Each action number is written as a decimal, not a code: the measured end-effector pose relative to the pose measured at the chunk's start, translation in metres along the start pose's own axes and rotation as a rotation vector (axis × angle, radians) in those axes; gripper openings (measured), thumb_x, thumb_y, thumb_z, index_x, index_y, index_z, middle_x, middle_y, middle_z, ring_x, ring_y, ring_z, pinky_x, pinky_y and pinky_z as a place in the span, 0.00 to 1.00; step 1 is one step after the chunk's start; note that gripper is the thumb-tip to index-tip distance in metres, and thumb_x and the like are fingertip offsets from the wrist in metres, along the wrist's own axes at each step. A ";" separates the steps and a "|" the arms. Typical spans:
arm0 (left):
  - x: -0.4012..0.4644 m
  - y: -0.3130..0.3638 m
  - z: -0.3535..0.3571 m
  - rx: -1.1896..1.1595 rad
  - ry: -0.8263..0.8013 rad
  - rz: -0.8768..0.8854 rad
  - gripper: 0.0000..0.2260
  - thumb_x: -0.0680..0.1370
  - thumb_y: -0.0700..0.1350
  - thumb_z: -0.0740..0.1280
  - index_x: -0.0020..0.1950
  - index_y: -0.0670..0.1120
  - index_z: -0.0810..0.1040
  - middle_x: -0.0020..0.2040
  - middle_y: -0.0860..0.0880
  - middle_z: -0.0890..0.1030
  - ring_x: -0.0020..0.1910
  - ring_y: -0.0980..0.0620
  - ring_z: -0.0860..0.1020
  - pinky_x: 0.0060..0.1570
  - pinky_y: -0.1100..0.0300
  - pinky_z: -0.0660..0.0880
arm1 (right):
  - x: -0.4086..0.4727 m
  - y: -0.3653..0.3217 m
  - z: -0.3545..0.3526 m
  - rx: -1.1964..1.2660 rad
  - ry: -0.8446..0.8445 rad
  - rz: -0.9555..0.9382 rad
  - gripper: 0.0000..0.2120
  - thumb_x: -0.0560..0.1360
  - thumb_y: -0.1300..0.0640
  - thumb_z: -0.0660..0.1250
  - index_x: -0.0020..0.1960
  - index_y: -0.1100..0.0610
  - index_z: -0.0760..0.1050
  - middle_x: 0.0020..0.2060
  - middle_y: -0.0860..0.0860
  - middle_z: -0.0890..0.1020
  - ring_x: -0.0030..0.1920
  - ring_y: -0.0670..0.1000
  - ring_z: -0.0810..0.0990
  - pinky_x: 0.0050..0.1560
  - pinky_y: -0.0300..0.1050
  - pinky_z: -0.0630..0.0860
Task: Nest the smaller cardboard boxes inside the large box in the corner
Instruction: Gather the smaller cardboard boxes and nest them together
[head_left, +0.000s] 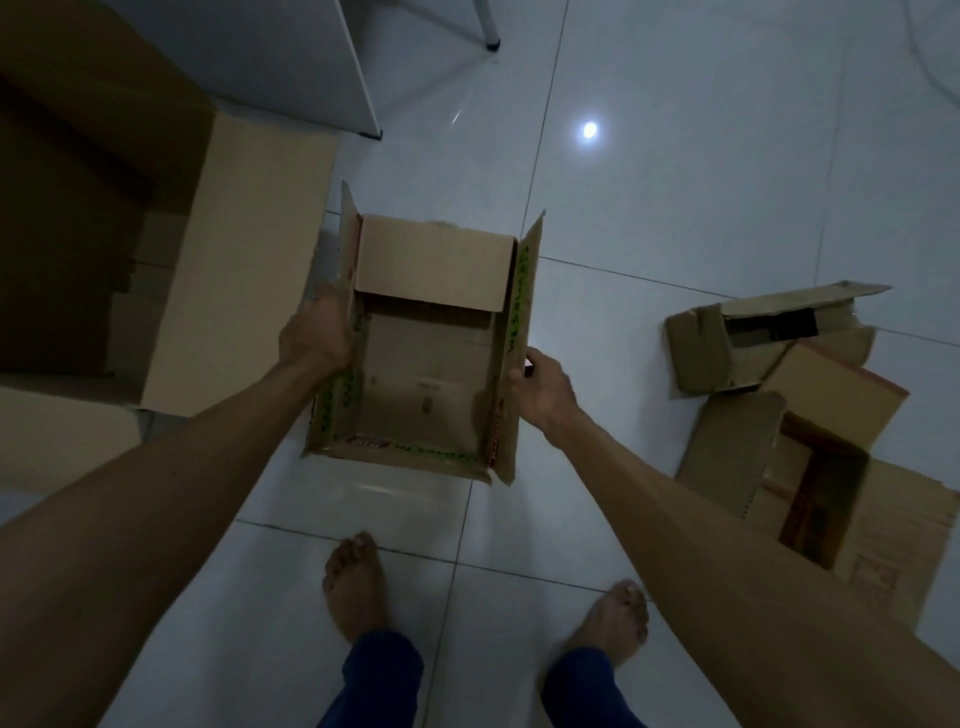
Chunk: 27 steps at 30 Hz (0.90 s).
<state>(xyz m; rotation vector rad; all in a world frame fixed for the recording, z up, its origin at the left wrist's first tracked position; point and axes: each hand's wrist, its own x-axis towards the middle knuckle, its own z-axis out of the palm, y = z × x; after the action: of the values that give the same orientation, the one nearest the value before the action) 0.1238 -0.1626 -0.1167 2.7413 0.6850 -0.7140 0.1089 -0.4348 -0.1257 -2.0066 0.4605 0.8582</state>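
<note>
An open cardboard box (431, 364) with green print on its flaps hangs above the white tiled floor in the middle of the view. My left hand (317, 332) grips its left flap and my right hand (540, 387) grips its right wall. The large box (244, 249) stands at the left with its mouth open and dark; some cardboard shows deep inside it. Two smaller boxes lie on the floor at the right: a crumpled one (727, 343) on its side and an open one (831, 467) nearer to me.
A white cabinet corner (358, 104) stands behind the large box, and a chair leg (491, 31) rests at the top. My bare feet (358, 582) stand on the tiles below the held box. Open floor (675, 182) lies beyond the box.
</note>
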 end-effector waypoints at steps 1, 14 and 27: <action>0.002 -0.004 0.000 -0.001 -0.003 -0.011 0.23 0.81 0.40 0.63 0.74 0.36 0.62 0.63 0.31 0.77 0.59 0.31 0.79 0.53 0.43 0.77 | 0.002 -0.002 0.007 0.002 -0.021 0.003 0.17 0.82 0.59 0.59 0.70 0.53 0.76 0.49 0.53 0.85 0.41 0.49 0.81 0.40 0.38 0.77; -0.019 0.004 0.029 0.221 0.141 0.271 0.32 0.82 0.32 0.57 0.81 0.30 0.42 0.79 0.26 0.47 0.79 0.26 0.51 0.79 0.37 0.54 | -0.005 0.001 0.023 -0.042 -0.095 0.068 0.26 0.83 0.54 0.62 0.80 0.54 0.63 0.71 0.56 0.76 0.69 0.59 0.77 0.70 0.55 0.75; -0.116 0.123 0.046 0.067 0.058 0.373 0.34 0.77 0.45 0.66 0.80 0.36 0.58 0.82 0.35 0.49 0.82 0.34 0.49 0.79 0.43 0.58 | -0.051 0.060 -0.041 -0.080 -0.118 0.026 0.25 0.82 0.45 0.64 0.76 0.53 0.70 0.68 0.55 0.79 0.67 0.54 0.79 0.67 0.52 0.77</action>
<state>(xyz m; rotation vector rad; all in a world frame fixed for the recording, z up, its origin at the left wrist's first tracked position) 0.0759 -0.3283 -0.0847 2.8413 0.1502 -0.5819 0.0536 -0.5021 -0.1091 -2.0133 0.3914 1.0196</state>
